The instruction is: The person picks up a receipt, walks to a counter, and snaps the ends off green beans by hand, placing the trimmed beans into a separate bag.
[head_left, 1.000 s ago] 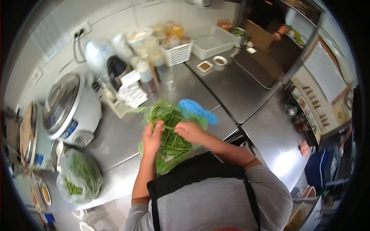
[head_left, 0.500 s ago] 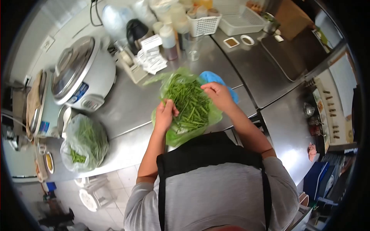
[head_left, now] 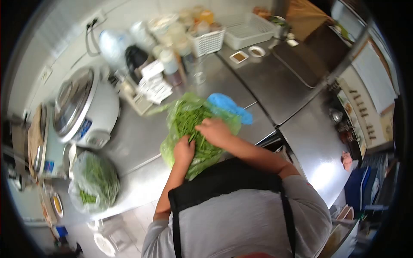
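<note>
A green plastic bag [head_left: 168,148] lies open on the steel counter, filled with cut green vegetable stalks [head_left: 186,120]. My left hand [head_left: 184,151] is at the near left part of the stalks, its fingertips down among them. Over the right part of the heap, my right hand [head_left: 214,131] has its fingers drawn together on the stalks; what exactly they pinch is too small to tell. A blue plastic bag [head_left: 230,107] lies just behind the green one, to the right.
A rice cooker [head_left: 92,112] and a clear bag of greens [head_left: 100,178] stand at the left. Bottles [head_left: 169,64], papers [head_left: 155,89], a white basket [head_left: 208,42], two small dishes [head_left: 257,51] and a dark tray [head_left: 297,64] are behind.
The camera view has shifted. My right hand has moved left and down onto the stalks, closer to my left hand, which has lowered its fingers into the heap.
</note>
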